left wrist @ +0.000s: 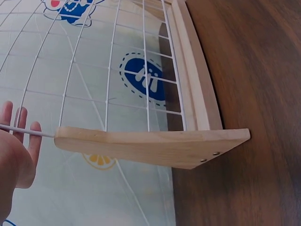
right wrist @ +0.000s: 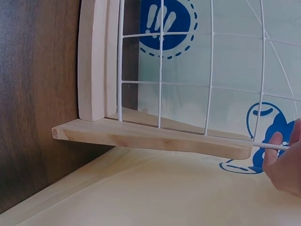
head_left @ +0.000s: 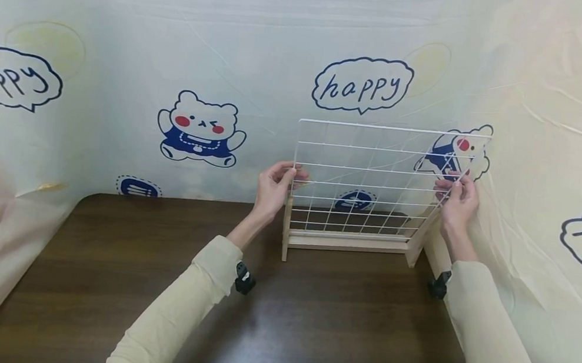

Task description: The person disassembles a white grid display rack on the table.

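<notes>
A white wire grid panel point(head_left: 356, 167) stands upright in a pale wooden stand point(head_left: 348, 245) towards the back right of the table. At the panel's left edge my left hand point(head_left: 273, 188) pinches the outer wire, just above the stand's left side piece point(left wrist: 141, 143). My right hand point(head_left: 460, 208) grips the opposite edge wire between thumb and fingers, above the right side piece point(right wrist: 160, 140). The lower end of the panel sits along the stand's crossbar point(right wrist: 92, 56). Some fingers of both hands are behind the wires.
The dark brown wooden table point(head_left: 115, 281) lies beneath the stand. A printed cloth point(head_left: 283, 56) with bears and "happy" bubbles hangs behind and on both sides, close to the stand's right side. Black wrist cameras sit at both cuffs.
</notes>
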{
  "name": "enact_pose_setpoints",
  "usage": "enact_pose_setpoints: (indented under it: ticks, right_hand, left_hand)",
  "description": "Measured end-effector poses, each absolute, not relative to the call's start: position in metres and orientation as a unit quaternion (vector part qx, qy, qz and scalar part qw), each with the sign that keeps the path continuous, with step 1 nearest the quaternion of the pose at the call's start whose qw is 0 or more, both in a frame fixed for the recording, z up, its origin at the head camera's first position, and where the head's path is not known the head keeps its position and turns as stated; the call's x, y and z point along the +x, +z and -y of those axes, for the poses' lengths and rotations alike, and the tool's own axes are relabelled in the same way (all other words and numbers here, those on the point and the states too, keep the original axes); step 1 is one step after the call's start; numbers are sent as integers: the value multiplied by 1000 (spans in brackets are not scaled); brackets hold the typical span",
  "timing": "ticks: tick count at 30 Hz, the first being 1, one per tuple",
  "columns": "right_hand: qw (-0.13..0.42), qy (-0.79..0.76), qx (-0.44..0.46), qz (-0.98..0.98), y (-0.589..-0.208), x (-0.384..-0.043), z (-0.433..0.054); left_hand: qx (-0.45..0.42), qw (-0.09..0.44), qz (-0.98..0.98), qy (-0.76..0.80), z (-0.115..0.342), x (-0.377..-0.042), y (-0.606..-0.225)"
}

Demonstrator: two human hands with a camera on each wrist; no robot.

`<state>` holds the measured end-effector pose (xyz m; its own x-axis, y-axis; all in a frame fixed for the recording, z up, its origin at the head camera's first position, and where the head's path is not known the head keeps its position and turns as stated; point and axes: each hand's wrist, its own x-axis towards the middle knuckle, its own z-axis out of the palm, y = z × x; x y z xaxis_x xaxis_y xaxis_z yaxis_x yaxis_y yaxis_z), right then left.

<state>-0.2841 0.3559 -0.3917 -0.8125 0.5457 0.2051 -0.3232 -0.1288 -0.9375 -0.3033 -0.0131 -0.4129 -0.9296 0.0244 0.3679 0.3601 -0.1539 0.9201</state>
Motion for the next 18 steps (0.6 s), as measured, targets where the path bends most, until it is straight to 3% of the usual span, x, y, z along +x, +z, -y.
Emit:
enact_pose_setpoints:
  ticks: [10,18]
  right_hand:
    - [301,746,-75,589,-386,-285,-356]
    - [317,718,-113,610,-379,-284,-351]
  left_hand:
    - [-147,115,645,-741,13,-303,-404]
    - [-155,137,647,-734,11,-305,-402]
